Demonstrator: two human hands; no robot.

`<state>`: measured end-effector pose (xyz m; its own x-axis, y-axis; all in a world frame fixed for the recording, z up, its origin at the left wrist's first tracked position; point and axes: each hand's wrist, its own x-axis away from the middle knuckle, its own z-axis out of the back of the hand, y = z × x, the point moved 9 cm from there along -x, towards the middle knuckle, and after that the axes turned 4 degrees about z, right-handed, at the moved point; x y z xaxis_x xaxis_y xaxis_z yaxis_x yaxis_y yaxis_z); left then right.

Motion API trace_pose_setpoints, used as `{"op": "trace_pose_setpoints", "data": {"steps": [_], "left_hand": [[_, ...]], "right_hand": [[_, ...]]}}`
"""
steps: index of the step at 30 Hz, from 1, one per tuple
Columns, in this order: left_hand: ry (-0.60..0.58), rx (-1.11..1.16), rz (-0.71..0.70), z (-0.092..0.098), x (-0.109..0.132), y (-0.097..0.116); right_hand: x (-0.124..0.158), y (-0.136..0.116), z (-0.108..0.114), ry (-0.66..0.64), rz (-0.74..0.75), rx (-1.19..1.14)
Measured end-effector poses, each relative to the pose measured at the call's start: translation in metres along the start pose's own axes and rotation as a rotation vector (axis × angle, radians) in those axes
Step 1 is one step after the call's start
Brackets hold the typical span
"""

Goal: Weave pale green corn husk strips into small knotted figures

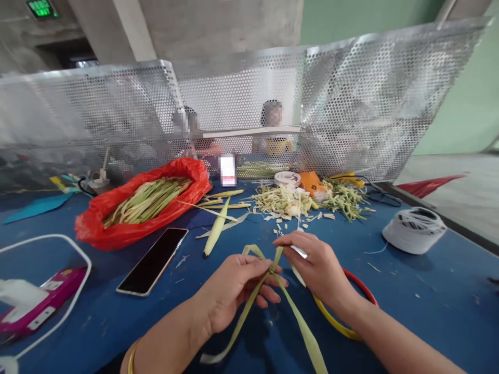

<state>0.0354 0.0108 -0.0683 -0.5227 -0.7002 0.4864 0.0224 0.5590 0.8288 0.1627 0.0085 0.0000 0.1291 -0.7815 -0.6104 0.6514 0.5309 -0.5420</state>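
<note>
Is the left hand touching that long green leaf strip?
Touching. The head view shows the left hand with its fingers closed around the leaf strip right at the knot, with no gap between them.

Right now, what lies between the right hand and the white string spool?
In the head view, only bare blue table with a few small scraps lies between the right hand and the spool.

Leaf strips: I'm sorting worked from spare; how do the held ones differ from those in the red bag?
Held strips are crossed and pinched between left hand and right hand; bagged strips lie loose. Held strips are few; bagged strips many. Both are pale green.
</note>
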Motion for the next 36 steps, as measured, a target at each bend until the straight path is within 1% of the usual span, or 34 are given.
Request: {"op": "trace_pose_setpoints", "data": {"steps": [3,6,8,11,13,15,17,18,19,21,23,25,27,28,29,31,33,34,35,36], "left_hand": [[-0.009,0.023,-0.012,-0.001,0.001,0.002],[0.017,0.004,-0.053,0.000,0.001,0.004],[0.042,-0.015,-0.045,0.000,0.000,0.002],[0.042,-0.025,-0.015,-0.001,-0.001,-0.003],[0.044,0.014,-0.038,0.000,-0.001,-0.001],[0.078,0.097,-0.091,0.004,-0.001,0.004],[0.130,0.182,-0.155,0.012,0.001,0.011],[0.162,0.213,-0.185,0.016,0.002,0.014],[0.190,0.234,-0.213,0.019,0.002,0.017],[0.232,0.253,-0.253,0.025,0.002,0.019],[0.255,0.249,-0.288,0.028,0.000,0.018],[0.270,0.232,-0.331,0.030,-0.001,0.018],[0.284,0.215,-0.362,0.031,-0.002,0.017],[0.287,0.207,-0.363,0.030,-0.002,0.016],[0.290,0.199,-0.349,0.030,-0.002,0.015],[0.271,0.171,-0.295,0.025,-0.002,0.011],[0.203,0.105,-0.245,0.015,-0.002,0.008],[0.150,0.052,-0.224,0.007,-0.002,0.006],[0.094,-0.015,-0.205,-0.001,-0.002,0.003],[0.041,-0.091,-0.185,-0.010,-0.001,0.000]], "right_hand": [[0.000,0.000,0.004,0.002,0.016,0.070],[0.002,-0.005,0.005,0.007,0.060,0.133],[0.004,-0.008,0.004,0.016,0.082,0.172],[0.006,-0.011,0.001,0.008,0.131,0.241],[0.006,-0.011,-0.001,-0.009,0.151,0.259],[0.005,-0.007,0.004,0.018,0.114,0.234],[0.005,-0.002,0.013,0.076,0.024,0.178],[0.006,0.000,0.015,0.084,-0.025,0.145],[0.008,0.002,0.014,0.064,-0.066,0.113],[0.011,0.001,0.003,-0.051,-0.113,0.072],[0.015,-0.004,-0.013,-0.178,-0.097,0.054],[0.017,-0.013,-0.026,-0.275,-0.033,0.026],[0.018,-0.022,-0.032,-0.322,0.041,-0.008],[0.018,-0.025,-0.031,-0.319,0.068,-0.015],[0.017,-0.026,-0.026,-0.287,0.083,-0.008],[0.013,-0.024,-0.011,-0.164,0.073,0.032],[0.012,-0.019,0.003,-0.061,0.045,0.067],[0.011,-0.018,0.005,-0.048,0.034,0.074],[0.010,-0.017,0.002,-0.070,0.029,0.071],[0.010,-0.018,-0.004,-0.122,0.027,0.059]]}}
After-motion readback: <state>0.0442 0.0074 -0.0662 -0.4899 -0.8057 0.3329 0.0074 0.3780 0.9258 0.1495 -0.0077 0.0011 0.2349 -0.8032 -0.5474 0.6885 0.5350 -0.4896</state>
